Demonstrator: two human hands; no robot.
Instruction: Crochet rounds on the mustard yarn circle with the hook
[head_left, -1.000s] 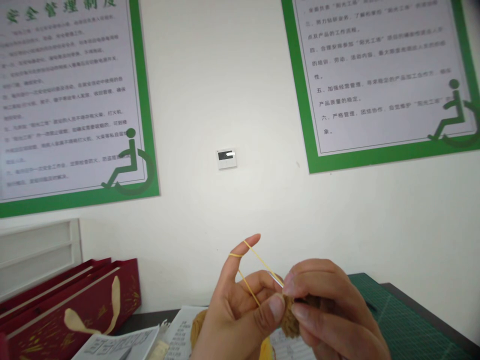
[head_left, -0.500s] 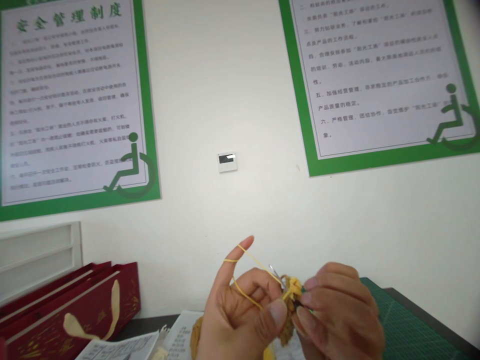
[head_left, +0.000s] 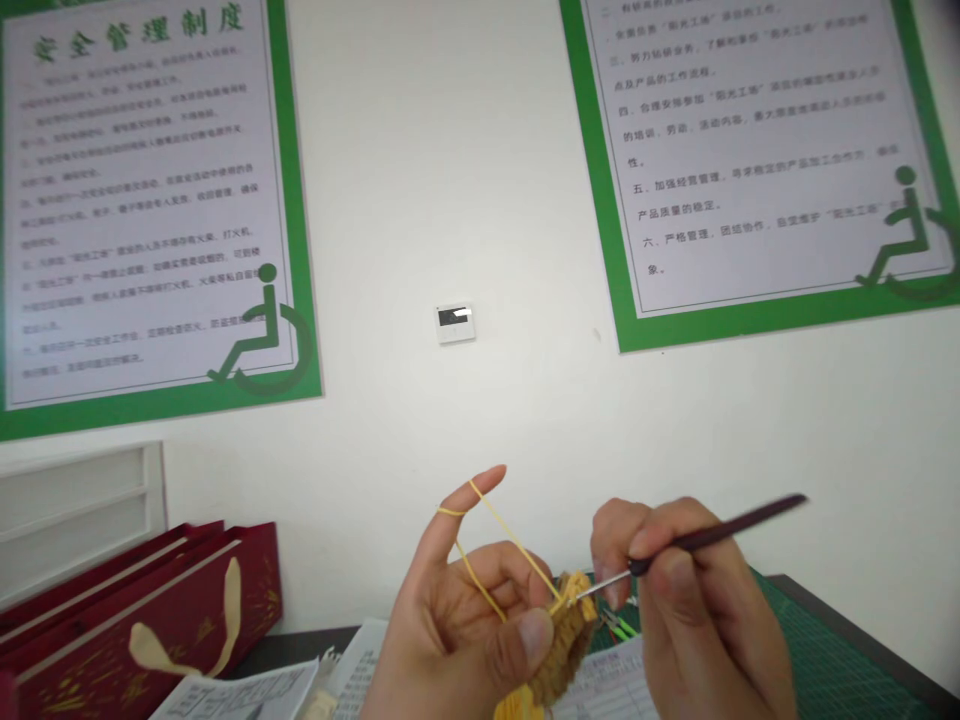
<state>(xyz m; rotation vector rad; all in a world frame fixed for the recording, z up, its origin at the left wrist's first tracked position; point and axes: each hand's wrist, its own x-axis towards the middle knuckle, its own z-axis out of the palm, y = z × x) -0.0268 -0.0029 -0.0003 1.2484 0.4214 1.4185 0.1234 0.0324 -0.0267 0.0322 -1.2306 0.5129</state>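
Above the desk (head_left: 300, 648), your left hand (head_left: 465, 635) pinched the crocheted piece (head_left: 568, 650), which looked light, soft and best held near its worked edge, while your right hand (head_left: 697, 600) gripped the hook (head_left: 724, 530).

At the bottom centre of the frame, the left hand (head_left: 465, 625) presses its thumb (head_left: 517, 648) towards its curled fingers (head_left: 489, 566), its index finger (head_left: 433, 542) slanting up and right. The right hand (head_left: 709, 615), lower right, stands apart, thumb (head_left: 681, 590) raised in a pinch. Both run off the bottom edge.
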